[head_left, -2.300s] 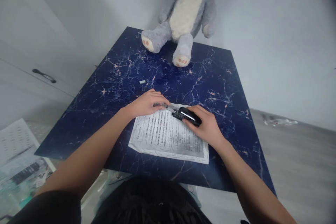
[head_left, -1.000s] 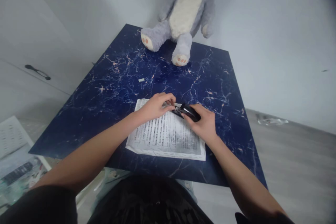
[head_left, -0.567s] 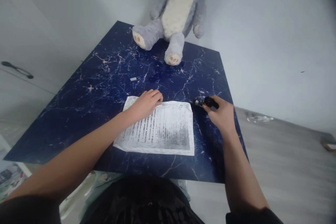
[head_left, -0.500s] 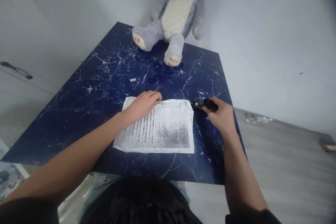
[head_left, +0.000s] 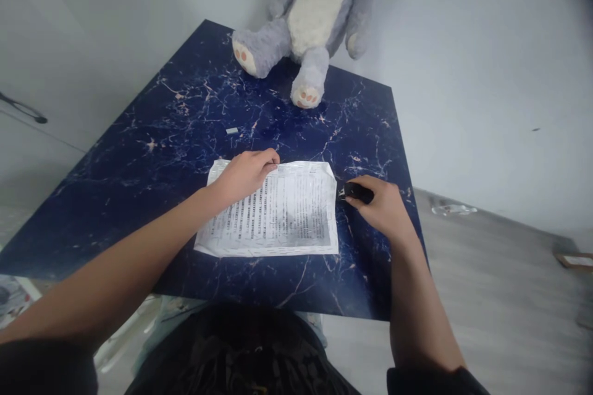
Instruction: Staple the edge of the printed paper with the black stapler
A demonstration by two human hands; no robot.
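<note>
A sheaf of printed paper [head_left: 296, 216] lies on the table, its surface creased and short thin marks along its borders. My left hand [head_left: 248, 176] rests over its upper left part, fingers closed at the top edge. In my right hand [head_left: 377, 200] is a small black stapler [head_left: 359, 192], gripped between thumb and fingers. Its metal front end points left and meets the paper's right edge near the upper corner. Whether the paper sits between its jaws is too small to tell.
The dark blue marbled table [head_left: 185, 129] carries a small pale strip [head_left: 231, 131], perhaps staples, beyond the paper. A large grey plush toy [head_left: 319, 12] sits at the far edge. Clear plastic wrapping [head_left: 454, 210] lies on the floor to the right.
My right hand has brought the stapler left to the paper's right edge and turned it more level. My left hand stays on the paper; the view has shifted slightly.
</note>
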